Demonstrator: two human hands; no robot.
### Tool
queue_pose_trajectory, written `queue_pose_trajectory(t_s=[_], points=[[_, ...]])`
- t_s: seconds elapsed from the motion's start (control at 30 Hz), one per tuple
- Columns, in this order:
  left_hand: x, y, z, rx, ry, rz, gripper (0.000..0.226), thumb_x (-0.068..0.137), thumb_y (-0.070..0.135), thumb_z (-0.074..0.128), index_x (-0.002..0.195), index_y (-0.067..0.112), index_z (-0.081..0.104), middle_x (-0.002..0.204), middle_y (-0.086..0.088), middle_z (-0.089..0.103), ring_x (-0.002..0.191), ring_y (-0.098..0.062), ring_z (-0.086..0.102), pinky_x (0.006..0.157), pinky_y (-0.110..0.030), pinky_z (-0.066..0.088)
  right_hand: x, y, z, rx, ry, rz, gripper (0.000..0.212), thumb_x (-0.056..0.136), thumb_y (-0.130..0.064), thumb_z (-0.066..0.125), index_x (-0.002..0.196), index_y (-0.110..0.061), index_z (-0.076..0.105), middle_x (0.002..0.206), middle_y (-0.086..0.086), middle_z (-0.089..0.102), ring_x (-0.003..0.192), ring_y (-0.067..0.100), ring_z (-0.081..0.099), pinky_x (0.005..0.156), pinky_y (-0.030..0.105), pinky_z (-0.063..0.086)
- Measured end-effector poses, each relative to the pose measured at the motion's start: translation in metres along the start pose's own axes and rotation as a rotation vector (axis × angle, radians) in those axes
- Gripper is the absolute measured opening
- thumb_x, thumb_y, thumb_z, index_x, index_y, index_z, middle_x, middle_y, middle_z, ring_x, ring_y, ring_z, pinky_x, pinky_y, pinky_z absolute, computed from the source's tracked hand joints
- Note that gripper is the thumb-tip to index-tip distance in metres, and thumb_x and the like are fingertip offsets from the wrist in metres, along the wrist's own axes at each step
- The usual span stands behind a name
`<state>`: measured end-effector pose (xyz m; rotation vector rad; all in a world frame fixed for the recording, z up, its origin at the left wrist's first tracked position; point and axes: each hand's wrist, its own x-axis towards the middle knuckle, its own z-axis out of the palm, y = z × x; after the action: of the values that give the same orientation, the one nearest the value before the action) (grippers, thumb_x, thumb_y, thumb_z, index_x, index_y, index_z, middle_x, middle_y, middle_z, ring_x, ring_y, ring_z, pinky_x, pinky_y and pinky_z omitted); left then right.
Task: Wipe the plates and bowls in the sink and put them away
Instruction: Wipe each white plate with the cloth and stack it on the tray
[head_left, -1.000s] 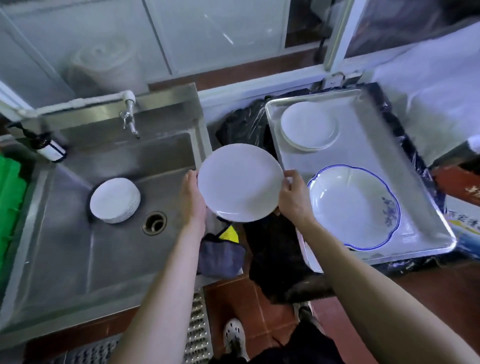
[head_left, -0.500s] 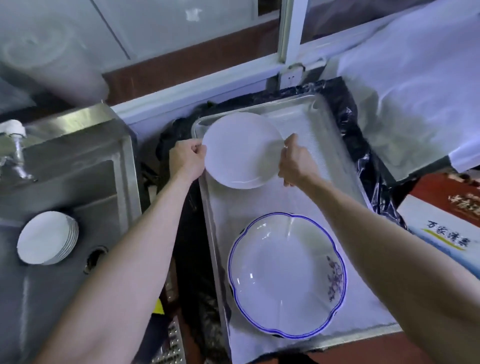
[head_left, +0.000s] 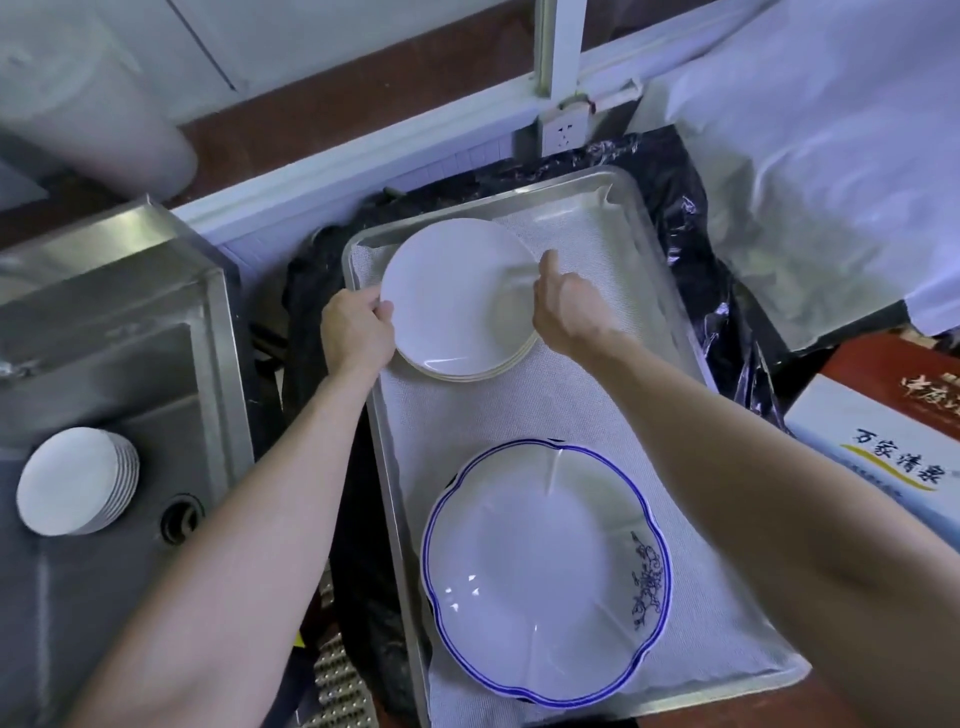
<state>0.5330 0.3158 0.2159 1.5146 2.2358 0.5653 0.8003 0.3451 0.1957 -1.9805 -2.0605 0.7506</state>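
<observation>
Head view: both hands, left (head_left: 357, 332) and right (head_left: 569, 306), pinch the white plate (head_left: 457, 291) by its rims atop the stack (head_left: 483, 364), far end of tray (head_left: 670, 291). We'd center it, lower flat, then release.

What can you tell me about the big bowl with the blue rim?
The bowl is wide, shallow and white, glossy like ceramic or melamine, with a scalloped double blue rim and a blue flower print inside on its right. It sits upright and empty at the near end of the metal tray, on its white liner. Neither hand touches it.
</observation>
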Motion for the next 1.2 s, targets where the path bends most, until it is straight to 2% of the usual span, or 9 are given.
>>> queue_pose_trajectory(t_s=[0.2, 0.3, 0.4, 0.5, 0.6, 0.77, 1.0, 1.1, 1.2], points=[[0.001, -0.007, -0.001, 0.007, -0.023, 0.031, 0.028, 0.103, 0.011, 0.064, 0.075, 0.012, 0.065, 0.065, 0.003, 0.055, 0.057, -0.010, 0.048, 0.059, -0.024, 0.041, 0.001, 0.000, 0.003, -0.048, 0.006, 0.007, 0.027, 0.107, -0.009, 0.038, 0.134, -0.004, 0.038, 0.083, 0.022, 0.060, 0.066, 0.035, 0.055, 0.049, 0.037, 0.028], [0.005, -0.009, -0.004, 0.009, -0.077, 0.039, 0.026, 0.103, 0.015, 0.064, 0.078, 0.009, 0.068, 0.070, -0.005, 0.065, 0.062, -0.020, 0.058, 0.058, -0.034, 0.050, -0.003, -0.002, -0.007, -0.151, -0.009, 0.029, 0.026, 0.113, -0.024, 0.036, 0.133, -0.008, 0.040, 0.095, 0.024, 0.066, 0.074, 0.038, 0.057, 0.058, 0.040, 0.037], [0.006, -0.012, -0.025, 0.019, -0.093, 0.053, 0.016, 0.104, 0.027, 0.064, 0.106, 0.019, 0.077, 0.097, 0.000, 0.075, 0.091, -0.021, 0.068, 0.079, -0.032, 0.055, -0.015, -0.014, -0.025, -0.276, 0.061, 0.084, 0.042, 0.115, -0.041, 0.034, 0.130, -0.005, 0.049, 0.111, 0.022, 0.067, 0.096, 0.042, 0.066, 0.071, 0.042, 0.042], [-0.006, -0.042, -0.062, -0.001, -0.136, 0.056, 0.033, 0.106, 0.038, 0.063, 0.137, 0.028, 0.070, 0.110, 0.009, 0.072, 0.107, -0.019, 0.067, 0.097, -0.037, 0.054, -0.035, -0.050, -0.028, -0.231, 0.167, 0.048, 0.036, 0.108, -0.034, 0.049, 0.128, -0.005, 0.057, 0.117, 0.019, 0.068, 0.104, 0.043, 0.068, 0.079, 0.043, 0.050], [-0.032, -0.104, -0.108, 0.066, -0.242, 0.060, 0.036, 0.105, 0.044, 0.065, 0.138, 0.032, 0.071, 0.128, 0.003, 0.074, 0.112, -0.024, 0.070, 0.101, -0.042, 0.058, -0.065, -0.120, -0.008, -0.103, 0.005, -0.134, 0.043, 0.104, -0.037, 0.057, 0.139, -0.014, 0.063, 0.128, 0.011, 0.072, 0.116, 0.036, 0.067, 0.095, 0.040, 0.053], [-0.084, -0.236, -0.199, 0.179, -0.376, -0.012, 0.039, 0.108, 0.032, 0.065, 0.144, 0.017, 0.069, 0.143, -0.007, 0.070, 0.128, -0.028, 0.068, 0.102, -0.035, 0.053, -0.120, -0.262, 0.072, -0.147, -0.345, -0.390, 0.043, 0.107, -0.039, 0.056, 0.142, -0.016, 0.064, 0.127, 0.008, 0.073, 0.120, 0.033, 0.066, 0.095, 0.036, 0.053], [-0.138, -0.439, -0.314, 0.310, -0.398, -0.085, 0.039, 0.107, 0.033, 0.065, 0.144, 0.020, 0.068, 0.144, -0.007, 0.069, 0.133, -0.031, 0.062, 0.105, -0.039, 0.051, -0.182, -0.424, 0.223, -0.329, -0.549, -0.447, 0.037, 0.107, -0.034, 0.053, 0.133, -0.010, 0.061, 0.126, 0.012, 0.067, 0.118, 0.037, 0.065, 0.093, 0.043, 0.056], [-0.146, -0.507, -0.349, 0.316, -0.409, -0.134, 0.042, 0.107, 0.032, 0.066, 0.147, 0.020, 0.065, 0.149, -0.009, 0.065, 0.136, -0.033, 0.059, 0.107, -0.040, 0.049, -0.193, -0.477, 0.278, -0.352, -0.633, -0.485, 0.037, 0.107, -0.033, 0.052, 0.132, -0.009, 0.065, 0.132, 0.011, 0.066, 0.121, 0.035, 0.065, 0.098, 0.039, 0.052], [-0.142, -0.565, -0.369, 0.283, -0.396, -0.198, 0.043, 0.107, 0.032, 0.066, 0.148, 0.022, 0.064, 0.147, -0.010, 0.066, 0.133, -0.033, 0.063, 0.108, -0.040, 0.050, -0.195, -0.522, 0.316, -0.320, -0.644, -0.466, 0.041, 0.107, -0.035, 0.054, 0.140, -0.012, 0.063, 0.139, 0.009, 0.066, 0.126, 0.035, 0.063, 0.105, 0.045, 0.053]])
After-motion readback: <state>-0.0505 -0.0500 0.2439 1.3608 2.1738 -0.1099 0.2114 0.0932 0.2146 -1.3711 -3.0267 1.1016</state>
